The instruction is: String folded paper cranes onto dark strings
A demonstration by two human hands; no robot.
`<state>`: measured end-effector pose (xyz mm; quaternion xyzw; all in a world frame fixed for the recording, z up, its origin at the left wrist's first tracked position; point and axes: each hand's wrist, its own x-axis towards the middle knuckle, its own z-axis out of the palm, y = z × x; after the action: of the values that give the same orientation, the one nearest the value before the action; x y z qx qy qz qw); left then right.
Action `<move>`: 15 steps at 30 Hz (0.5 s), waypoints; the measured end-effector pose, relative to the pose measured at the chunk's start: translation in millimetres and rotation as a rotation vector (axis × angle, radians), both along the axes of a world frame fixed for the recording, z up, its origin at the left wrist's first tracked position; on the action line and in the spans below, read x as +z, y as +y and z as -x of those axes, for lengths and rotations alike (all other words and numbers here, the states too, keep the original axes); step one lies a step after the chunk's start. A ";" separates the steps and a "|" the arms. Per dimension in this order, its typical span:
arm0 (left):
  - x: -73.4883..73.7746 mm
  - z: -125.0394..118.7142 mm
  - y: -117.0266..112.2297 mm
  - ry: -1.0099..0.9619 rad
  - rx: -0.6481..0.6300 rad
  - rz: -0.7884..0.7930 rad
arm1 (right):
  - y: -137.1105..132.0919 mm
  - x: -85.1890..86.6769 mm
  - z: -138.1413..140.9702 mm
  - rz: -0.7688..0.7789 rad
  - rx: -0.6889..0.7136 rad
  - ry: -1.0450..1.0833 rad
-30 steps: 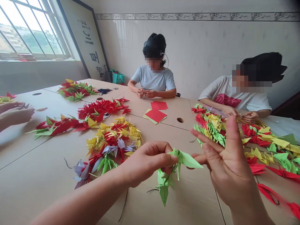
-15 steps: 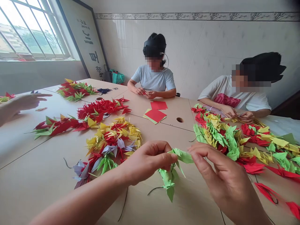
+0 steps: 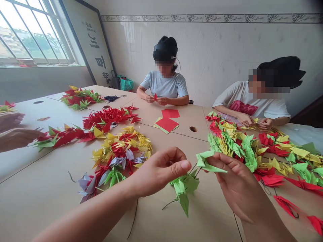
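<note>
My right hand (image 3: pixel 233 178) pinches a light green folded paper crane (image 3: pixel 205 160) between thumb and fingers. A dark thread (image 3: pixel 196 167) runs from beneath this crane down to several other green paper cranes (image 3: pixel 185 188) bunched above the table. To the left, my left hand (image 3: pixel 165 171) is closed, thumb pressed toward the curled fingers. A thin sliver shows by its fingertips, too small to name. The bunched cranes hang just below and between my hands, and a loose thread end (image 3: pixel 168 204) sticks out of them.
Strings of red, yellow and lilac paper cranes (image 3: pixel 126 144) lie at left; more strings (image 3: pixel 234 141) lie at right. Square paper sheets (image 3: pixel 167 124) rest mid-table near a hole (image 3: pixel 193 129). Two people sit opposite, folding or handling paper. Another person's hands (image 3: pixel 20 137) reach in from the left.
The green crane has left my left fingers and is now in my right hand, higher and further right. My hands are apart. The other person's hands at left have come down onto the red string.
</note>
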<state>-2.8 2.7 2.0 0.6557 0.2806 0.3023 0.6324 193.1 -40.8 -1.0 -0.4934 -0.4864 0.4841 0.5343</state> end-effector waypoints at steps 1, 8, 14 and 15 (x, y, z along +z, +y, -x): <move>-0.4 -0.3 -0.4 0.048 0.019 -0.075 | 0.8 0.0 -0.4 0.006 0.002 0.052; -5.9 -7.5 -5.1 0.316 0.062 -0.332 | -2.4 1.8 -0.8 -0.001 0.068 0.126; -9.1 -7.0 -1.6 0.207 -0.002 -0.101 | 0.1 -5.0 -3.0 -0.019 -0.034 -0.183; -9.8 -7.0 -0.5 0.146 -0.022 -0.024 | 0.7 -5.5 -2.7 -0.014 -0.078 -0.289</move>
<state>4.2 2.3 -7.8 0.6865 0.3154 0.2499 0.6057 195.8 -40.1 -6.6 -0.5729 -0.5422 0.3836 0.4803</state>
